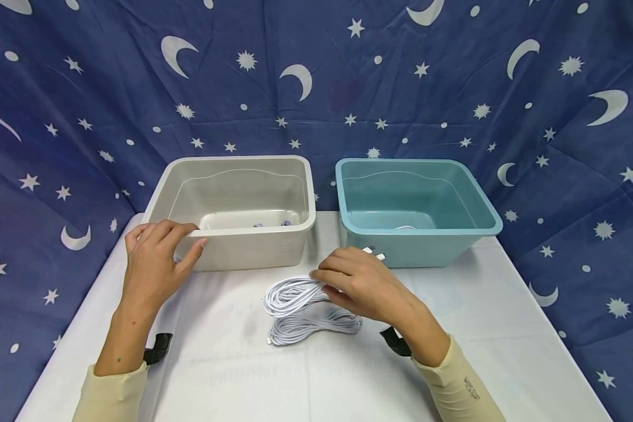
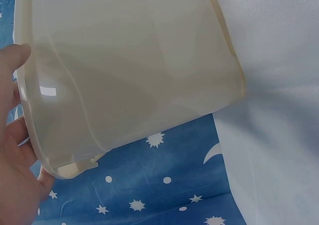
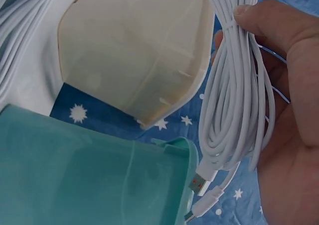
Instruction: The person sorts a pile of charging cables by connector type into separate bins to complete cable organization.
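My right hand (image 1: 361, 284) holds a coiled bundle of white USB cable (image 3: 232, 100), thumb on one side and fingers behind. Its plugs (image 3: 208, 201) stick out past the hand, close to the teal bin's rim in the right wrist view. Below the held coil, a second white cable bundle (image 1: 303, 329) lies on the table. My left hand (image 1: 158, 258) grips the front rim of the beige bin (image 1: 253, 249) near its left corner, thumb outside and fingers over the edge. Small bluish things (image 1: 286, 223) show on that bin's floor.
The teal bin (image 1: 417, 249) stands to the right of the beige one, a narrow gap between them. Something white (image 1: 405, 227) shows at its bottom. A white cloth (image 1: 253, 381) covers the table, and a blue curtain (image 1: 327, 64) with moons and stars hangs behind.
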{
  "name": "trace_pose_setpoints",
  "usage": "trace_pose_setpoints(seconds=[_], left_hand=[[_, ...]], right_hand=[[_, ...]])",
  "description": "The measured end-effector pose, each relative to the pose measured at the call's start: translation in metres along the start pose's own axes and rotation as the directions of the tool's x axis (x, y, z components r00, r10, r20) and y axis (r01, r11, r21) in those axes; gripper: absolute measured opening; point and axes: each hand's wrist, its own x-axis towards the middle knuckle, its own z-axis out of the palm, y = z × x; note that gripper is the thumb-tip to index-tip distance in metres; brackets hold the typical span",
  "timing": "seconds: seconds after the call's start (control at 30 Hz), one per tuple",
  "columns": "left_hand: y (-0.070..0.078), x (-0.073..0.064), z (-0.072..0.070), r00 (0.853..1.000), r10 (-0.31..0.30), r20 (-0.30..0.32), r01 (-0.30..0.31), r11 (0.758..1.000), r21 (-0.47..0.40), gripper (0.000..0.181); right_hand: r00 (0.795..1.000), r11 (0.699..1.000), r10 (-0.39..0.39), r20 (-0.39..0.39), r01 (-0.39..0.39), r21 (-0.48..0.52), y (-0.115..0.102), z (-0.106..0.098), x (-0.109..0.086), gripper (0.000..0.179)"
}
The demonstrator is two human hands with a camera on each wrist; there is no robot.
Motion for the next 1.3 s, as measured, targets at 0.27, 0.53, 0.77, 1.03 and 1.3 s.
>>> trace_pose_setpoints(seconds=[0.27,0.53,0.77,1.03,1.3], left_hand=[[0.0,0.001,0.0,1.0,0.005,-0.004,-0.005,1.0,0.001,0.029],[0.0,0.0,0.0,1.0,0.0,0.003,0.0,1.0,0.005,0.029],[0.0,0.001,0.001,1.0,0.002,-0.002,-0.002,1.0,0.005,0.029],[0.0,0.001,0.002,1.0,0.002,-0.004,-0.002,1.0,0.003,0.029],[0.0,0.001,0.002,1.0,0.007,-0.008,-0.007,1.0,0.001,0.028]], right_hand=[[0.999,1.0,-0.001,-0.04,0.001,-0.011,0.0,-0.011,0.001,0.028],[0.994,0.999,-0.022,-0.103,0.017,-0.044,0.005,-0.024,0.0,0.032],[0.991,0.999,0.001,-0.135,-0.007,-0.046,0.012,-0.033,-0.003,0.036],[0.979,0.997,0.026,-0.202,-0.04,-0.061,0.024,-0.043,-0.008,0.036],[0.951,0.992,0.077,-0.298,-0.102,-0.071,0.039,-0.051,-0.015,0.029]])
